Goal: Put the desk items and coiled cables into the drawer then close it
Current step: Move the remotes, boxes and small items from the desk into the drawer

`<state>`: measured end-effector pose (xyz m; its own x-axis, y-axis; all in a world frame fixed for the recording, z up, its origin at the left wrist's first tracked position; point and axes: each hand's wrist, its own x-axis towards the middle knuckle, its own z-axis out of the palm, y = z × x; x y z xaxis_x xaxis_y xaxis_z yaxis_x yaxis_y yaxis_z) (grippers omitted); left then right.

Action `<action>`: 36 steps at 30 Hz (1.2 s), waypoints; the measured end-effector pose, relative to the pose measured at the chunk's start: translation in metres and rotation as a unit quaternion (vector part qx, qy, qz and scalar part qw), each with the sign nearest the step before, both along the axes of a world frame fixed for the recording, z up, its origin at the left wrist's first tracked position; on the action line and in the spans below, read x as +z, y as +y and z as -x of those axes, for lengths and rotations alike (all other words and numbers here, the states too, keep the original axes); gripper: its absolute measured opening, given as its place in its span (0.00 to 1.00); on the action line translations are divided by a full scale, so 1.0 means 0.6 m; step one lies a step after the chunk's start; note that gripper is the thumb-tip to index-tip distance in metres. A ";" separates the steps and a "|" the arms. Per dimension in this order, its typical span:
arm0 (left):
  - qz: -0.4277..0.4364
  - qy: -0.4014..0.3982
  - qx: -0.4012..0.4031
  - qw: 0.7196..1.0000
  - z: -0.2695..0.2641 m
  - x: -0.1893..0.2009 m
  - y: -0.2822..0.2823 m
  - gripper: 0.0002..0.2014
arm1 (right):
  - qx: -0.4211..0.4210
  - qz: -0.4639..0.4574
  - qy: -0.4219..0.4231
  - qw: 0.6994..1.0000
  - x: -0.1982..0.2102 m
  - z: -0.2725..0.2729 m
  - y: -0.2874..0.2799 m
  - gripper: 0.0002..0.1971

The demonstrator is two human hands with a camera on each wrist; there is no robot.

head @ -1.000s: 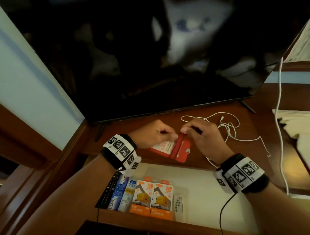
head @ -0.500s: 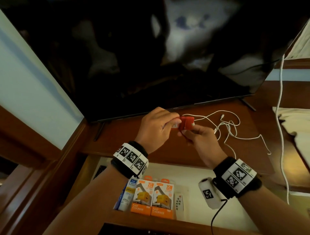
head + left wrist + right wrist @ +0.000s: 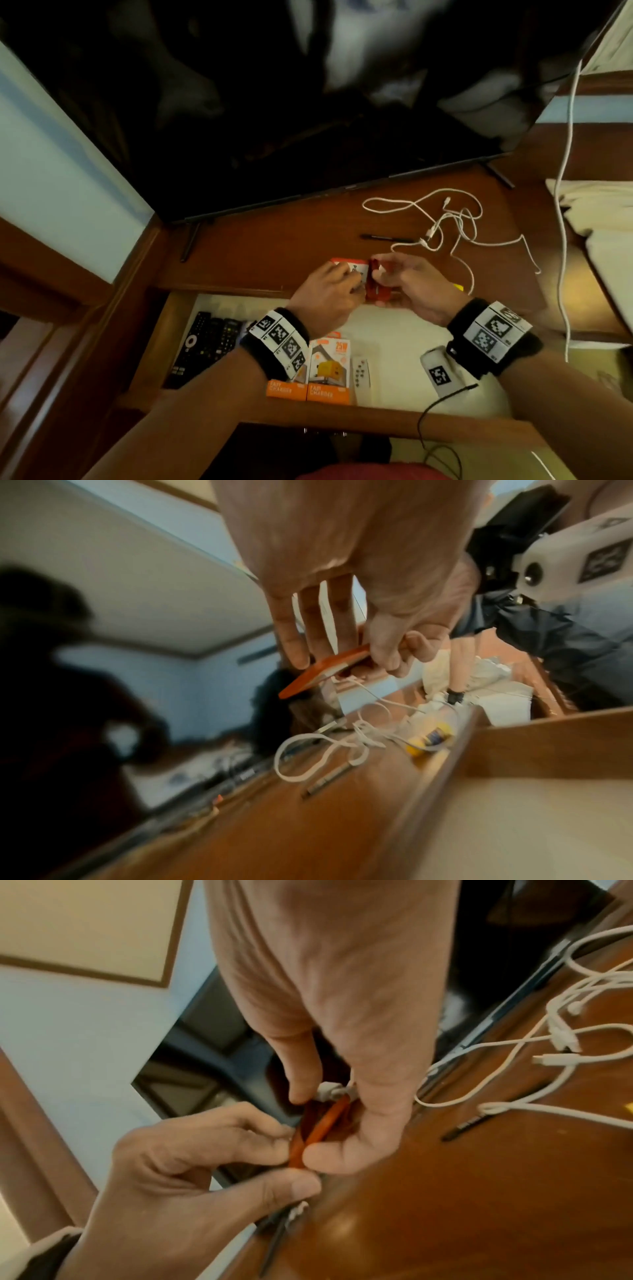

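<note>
Both hands hold a small red and white packet (image 3: pixel 371 287) just above the desk's front edge, over the open drawer (image 3: pixel 383 416). My left hand (image 3: pixel 349 289) pinches its left side; in the left wrist view the packet (image 3: pixel 322 673) sits between thumb and fingers of the left hand (image 3: pixel 342 653). My right hand (image 3: pixel 382 282) grips the right side. In the right wrist view the right hand (image 3: pixel 308 1123) holds the packet (image 3: pixel 322 1129), thumb and forefinger at a white plug (image 3: pixel 329 1092). A loose white cable (image 3: pixel 445 219) lies tangled on the desk behind.
A black pen (image 3: pixel 387 237) lies on the desk near the cable. A yellow item (image 3: pixel 458 287) peeks out by my right wrist. The drawer holds black remotes (image 3: pixel 205 342), orange charger boxes (image 3: pixel 329 370) and a small white remote (image 3: pixel 361 375). A large TV (image 3: pixel 274 102) stands behind.
The hands lifted the packet off the desk toward the cable, then brought it back down to the desk's front edge. The packet now looks folded together.
</note>
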<state>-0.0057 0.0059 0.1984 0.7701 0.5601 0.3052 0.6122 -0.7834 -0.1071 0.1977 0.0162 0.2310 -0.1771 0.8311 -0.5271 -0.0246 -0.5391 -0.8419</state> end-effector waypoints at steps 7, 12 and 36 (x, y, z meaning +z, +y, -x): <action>0.262 -0.011 0.101 0.960 -0.041 -0.163 -0.085 0.18 | 0.241 -0.097 -0.376 0.890 -0.130 -0.021 -0.046 0.14; 0.434 0.141 0.250 0.854 -0.032 -0.240 -0.138 0.35 | 0.482 -0.027 -0.453 0.749 -0.193 -0.044 -0.050 0.21; 0.414 0.068 0.320 0.849 -0.041 -0.255 -0.170 0.35 | 0.498 -0.139 -0.534 0.669 -0.296 -0.014 -0.073 0.19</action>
<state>0.0189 -0.0958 0.0455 0.2237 0.8564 -0.4653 0.9671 -0.1357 0.2152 0.2061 -0.0279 0.0536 -0.3622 0.6725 -0.6454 0.9257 0.3408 -0.1644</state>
